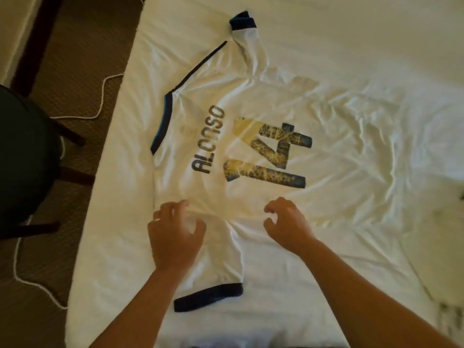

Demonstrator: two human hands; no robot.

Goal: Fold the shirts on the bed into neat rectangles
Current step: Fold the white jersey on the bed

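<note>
A white jersey (pixel 251 101) with dark blue trim lies back-up and spread flat on the white bed (pixel 351 33). It is printed "ALONSO" and a cracked yellow-blue "14". Its collar (pixel 163 121) points to the bed's left edge. One sleeve stretches away from me, and the other sleeve (pixel 213 272) stretches toward me with its dark cuff nearest. My left hand (pixel 173 237) pinches the cloth where the near sleeve meets the shoulder. My right hand (pixel 286 227), fingers curled, pinches the cloth at the near side seam. A raised crease runs between the two hands.
The bed's left edge (pixel 100 184) drops to brown carpet, where a white cable (pixel 103 96) trails. A black chair (pixel 22 159) stands close to that edge. Part of another pale garment with dark print (pixel 449 320) lies at the lower right.
</note>
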